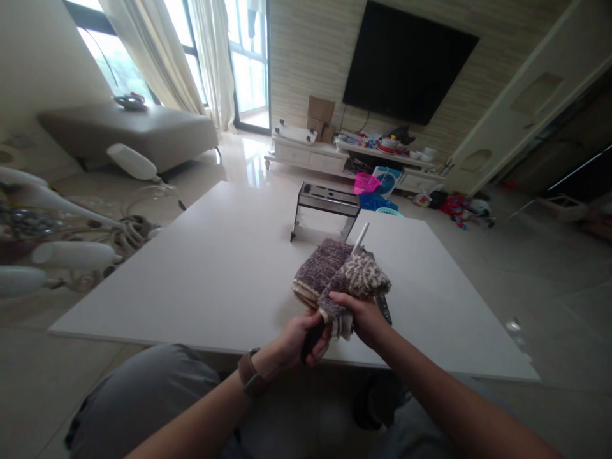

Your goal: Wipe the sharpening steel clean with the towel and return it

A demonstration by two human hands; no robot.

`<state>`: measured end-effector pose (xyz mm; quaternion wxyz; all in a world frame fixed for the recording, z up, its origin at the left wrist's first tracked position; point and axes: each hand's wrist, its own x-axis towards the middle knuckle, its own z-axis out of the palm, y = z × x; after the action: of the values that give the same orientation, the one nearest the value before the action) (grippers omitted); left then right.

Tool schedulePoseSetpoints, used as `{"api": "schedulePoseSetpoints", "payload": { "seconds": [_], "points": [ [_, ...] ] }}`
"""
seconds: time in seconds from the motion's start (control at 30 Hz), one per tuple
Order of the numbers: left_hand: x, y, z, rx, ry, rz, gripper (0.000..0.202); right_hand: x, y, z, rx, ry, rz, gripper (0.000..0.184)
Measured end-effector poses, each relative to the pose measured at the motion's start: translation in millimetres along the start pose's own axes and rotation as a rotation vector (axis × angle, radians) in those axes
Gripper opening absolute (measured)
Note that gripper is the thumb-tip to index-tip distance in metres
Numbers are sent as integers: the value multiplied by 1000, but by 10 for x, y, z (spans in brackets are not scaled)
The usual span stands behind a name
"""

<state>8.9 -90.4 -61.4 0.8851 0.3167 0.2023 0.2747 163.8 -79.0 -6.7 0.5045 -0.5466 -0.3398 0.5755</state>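
My left hand (306, 338) is closed round the black handle of a knife (362, 237) near the table's front edge. The pale blade slants up and away, with its end showing past a fluffy purple-grey and cream towel (318, 271). Folded thick, the towel wraps round the middle of the blade. My right hand (361, 312) grips the towel there, thumb on top. Partly hidden behind the towel and right wrist lies a dark flat piece (384, 309); its kind I cannot make out.
A metal rack (327, 194) with a slotted dark top stands on the far part of the white table (191, 274). Left of the table is a chandelier with white shades (76, 254). Beyond are a grey bench (143, 134), a pink basket (366, 183) and a low cabinet (306, 156).
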Motion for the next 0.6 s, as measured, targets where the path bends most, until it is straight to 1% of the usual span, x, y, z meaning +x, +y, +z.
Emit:
{"api": "schedulePoseSetpoints", "payload": {
  "seconds": [0.03,0.07,0.17,0.23,0.3,0.4,0.5,0.6],
  "points": [
    [13,-29,-5,14,13,0,42,-6,-6,-7,-7,-3,-17,33],
    [32,-51,-12,33,51,8,42,-11,-21,-18,-11,-4,-37,36],
    [121,-78,-52,131,212,8,42,-34,-82,-53,-32,42,-69,40],
    [189,-62,-86,268,247,30,44,-53,-109,-67,-52,112,-58,40],
    [238,-29,-111,398,274,82,49,-65,-119,-74,-54,165,-49,42],
    [251,21,-119,523,364,160,56,-45,-106,-77,1,183,-45,43],
    [212,45,-114,604,456,153,59,13,-73,-84,91,169,8,41],
    [163,39,-128,636,511,113,61,66,-31,-104,162,154,85,38]
  ]
}}
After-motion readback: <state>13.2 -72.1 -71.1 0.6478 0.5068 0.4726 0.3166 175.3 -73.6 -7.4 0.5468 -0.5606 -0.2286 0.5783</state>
